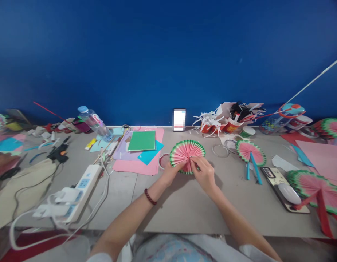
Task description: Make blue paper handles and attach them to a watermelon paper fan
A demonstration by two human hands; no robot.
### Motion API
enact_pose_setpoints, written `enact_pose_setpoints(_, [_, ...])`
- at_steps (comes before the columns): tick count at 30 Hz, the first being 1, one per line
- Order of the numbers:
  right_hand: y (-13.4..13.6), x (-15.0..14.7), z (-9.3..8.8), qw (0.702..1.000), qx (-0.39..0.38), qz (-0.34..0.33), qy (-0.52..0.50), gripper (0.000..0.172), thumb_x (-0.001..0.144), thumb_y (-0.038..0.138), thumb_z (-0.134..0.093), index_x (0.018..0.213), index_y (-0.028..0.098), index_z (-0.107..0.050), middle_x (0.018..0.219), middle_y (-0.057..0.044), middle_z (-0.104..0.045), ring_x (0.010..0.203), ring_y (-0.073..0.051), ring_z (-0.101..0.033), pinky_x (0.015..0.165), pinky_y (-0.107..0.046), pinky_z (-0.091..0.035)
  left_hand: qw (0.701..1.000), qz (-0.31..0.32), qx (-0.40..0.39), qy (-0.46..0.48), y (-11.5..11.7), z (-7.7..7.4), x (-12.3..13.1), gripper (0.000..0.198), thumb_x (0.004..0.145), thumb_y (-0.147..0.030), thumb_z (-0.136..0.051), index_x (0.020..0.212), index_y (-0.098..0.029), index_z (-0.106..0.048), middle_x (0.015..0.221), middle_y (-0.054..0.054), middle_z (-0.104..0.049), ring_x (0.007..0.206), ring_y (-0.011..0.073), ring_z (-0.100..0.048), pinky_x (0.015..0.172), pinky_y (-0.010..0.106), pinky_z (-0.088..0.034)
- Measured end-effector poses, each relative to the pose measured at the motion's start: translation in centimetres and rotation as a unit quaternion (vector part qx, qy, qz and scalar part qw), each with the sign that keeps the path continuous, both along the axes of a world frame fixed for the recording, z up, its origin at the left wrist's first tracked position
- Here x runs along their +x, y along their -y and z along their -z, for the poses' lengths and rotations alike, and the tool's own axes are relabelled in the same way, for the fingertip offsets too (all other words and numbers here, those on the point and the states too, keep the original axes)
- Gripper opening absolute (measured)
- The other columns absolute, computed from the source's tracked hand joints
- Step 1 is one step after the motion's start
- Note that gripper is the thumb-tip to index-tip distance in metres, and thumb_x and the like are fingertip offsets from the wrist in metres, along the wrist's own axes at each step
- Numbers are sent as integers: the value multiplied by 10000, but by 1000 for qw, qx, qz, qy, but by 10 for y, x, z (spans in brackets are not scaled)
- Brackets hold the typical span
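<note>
A round pleated paper fan (pixel 186 151), pink with a green and white rim like a watermelon slice, is held above the table in front of me. My left hand (pixel 172 171) grips its lower left part, the fingertips partly hidden behind the folds. With pinched fingers, my right hand (pixel 203 171) presses at the fan's centre; whether something small sits between those fingertips I cannot make out. To the right lies a smaller watermelon fan (pixel 251 151) with blue sticks. Another watermelon fan (pixel 318 189) with red sticks rests at the far right.
Left of the fan are coloured paper sheets (pixel 142 140), a plastic bottle (pixel 95 123) and a power strip (pixel 83 193) with trailing cables. Clear tape rings (pixel 220 150), paper cups (pixel 231 125) and a phone (pixel 277 185) under a mouse (pixel 289 193) lie to the right. Another person's hand (pixel 3 163) shows far left.
</note>
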State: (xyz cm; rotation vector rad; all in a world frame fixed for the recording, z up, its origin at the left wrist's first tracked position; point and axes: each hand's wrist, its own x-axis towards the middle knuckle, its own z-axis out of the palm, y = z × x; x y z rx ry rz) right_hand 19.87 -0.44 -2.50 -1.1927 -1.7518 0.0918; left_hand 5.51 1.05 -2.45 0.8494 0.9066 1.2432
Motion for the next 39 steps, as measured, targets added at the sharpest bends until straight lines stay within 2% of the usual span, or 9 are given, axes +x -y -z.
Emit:
enact_pose_setpoints(5, [-3,2,4,1000,-8,-4,-10,213,884,215,-509,1033,217,-660,945,-71,-712,868,-193,-658,806,-330,-521,999,-20,0,42,-7,4,-2,386,616,-302,-789,968,-177,-692,1024,80,-704,985,247,-638,927,386,-465])
enact_pose_setpoints(8, [-5,3,5,1000,-25,3,-13,243,878,238,-514,1074,225,-656,979,-71,-711,889,-200,-661,812,-344,-527,997,-42,-37,56,-11,1,-7,419,615,-329,-790,993,-193,-671,1056,74,-693,979,241,-639,852,357,-497])
enact_pose_setpoints(11, [-6,3,5,999,-33,2,-8,226,877,243,-519,1041,232,-672,961,-60,-719,879,-197,-664,811,-338,-526,993,-54,-79,66,-14,-2,-12,459,597,-343,-800,1015,-220,-655,1067,61,-690,992,235,-633,798,326,-508])
enact_pose_setpoints(14, [-6,3,5,1000,-30,-1,-6,210,876,233,-524,1014,222,-681,941,-57,-724,863,-191,-665,806,-326,-522,992,-46,-72,92,-15,-3,-13,411,602,-338,-797,969,-207,-665,1043,59,-696,995,223,-631,790,297,-505])
enact_pose_setpoints(22, [-6,5,8,998,-62,-4,-6,204,888,236,-487,909,186,-684,874,-68,-722,783,-186,-666,716,-296,-520,988,-40,-77,131,-17,3,-11,365,621,-291,-793,957,-209,-677,966,21,-706,841,154,-654,688,236,-508])
enact_pose_setpoints(26, [-6,6,9,997,-75,-10,-23,215,888,251,-477,874,191,-683,860,-66,-726,787,-192,-673,730,-301,-520,988,-35,-75,131,-16,4,-12,343,635,-288,-785,951,-202,-682,970,27,-706,845,158,-653,694,240,-510])
enact_pose_setpoints(30, [-7,6,10,989,-130,-20,-66,248,894,277,-460,911,204,-697,890,-54,-735,779,-189,-686,730,-297,-528,989,-37,-72,128,-17,0,-12,358,639,-300,-780,966,-190,-682,1019,48,-697,898,174,-645,733,254,-507])
enact_pose_setpoints(35, [-11,9,11,965,-219,-20,-142,317,880,349,-460,1041,190,-682,880,-64,-733,639,-169,-682,572,-257,-525,992,-49,-87,81,-18,-2,-15,439,615,-343,-788,1010,-188,-674,1043,73,-695,936,213,-640,702,268,-500])
enact_pose_setpoints(39, [-15,14,12,941,-284,-66,-175,284,820,365,-552,988,189,-697,878,-67,-735,720,-191,-695,609,-262,-539,991,-67,-108,42,-21,2,-16,476,606,-391,-785,1025,-198,-667,1034,78,-694,887,209,-645,627,255,-484])
